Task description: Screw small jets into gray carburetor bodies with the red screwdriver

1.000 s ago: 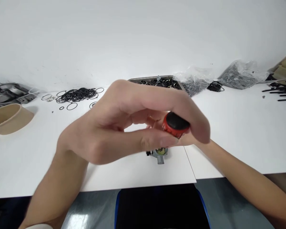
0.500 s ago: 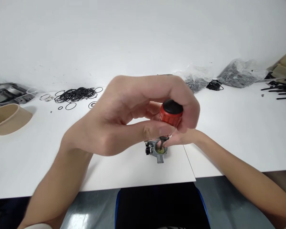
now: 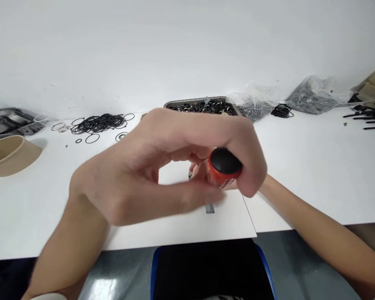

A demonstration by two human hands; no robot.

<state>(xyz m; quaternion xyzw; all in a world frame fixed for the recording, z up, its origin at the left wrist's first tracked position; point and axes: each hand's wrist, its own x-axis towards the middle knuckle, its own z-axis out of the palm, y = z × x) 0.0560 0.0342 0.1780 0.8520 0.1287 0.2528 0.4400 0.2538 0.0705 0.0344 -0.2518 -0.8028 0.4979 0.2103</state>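
Observation:
My left hand (image 3: 175, 166) is closed around a screwdriver (image 3: 223, 171) with a red handle and a black end cap, held nearly upright at the middle of the view. Its shaft is hidden behind my fingers now. Below it, on the white table, sits a small grey metal carburetor (image 3: 210, 208); only its lower stub and a sliver at its left show. My right hand (image 3: 201, 171) is at the carburetor, steadying it, mostly covered by my left hand.
A metal tray (image 3: 178, 101) of small dark parts stands at the back. Black O-rings (image 3: 101, 123) lie left of it, near a beige bin (image 3: 21, 156). Plastic bags of small parts (image 3: 318, 96) and black rods (image 3: 373, 118) are at the right.
My left hand has turned at the wrist and dropped slightly, tilting the screwdriver's cap toward me. It now covers most of the carburetor, and the tray behind has come into view.

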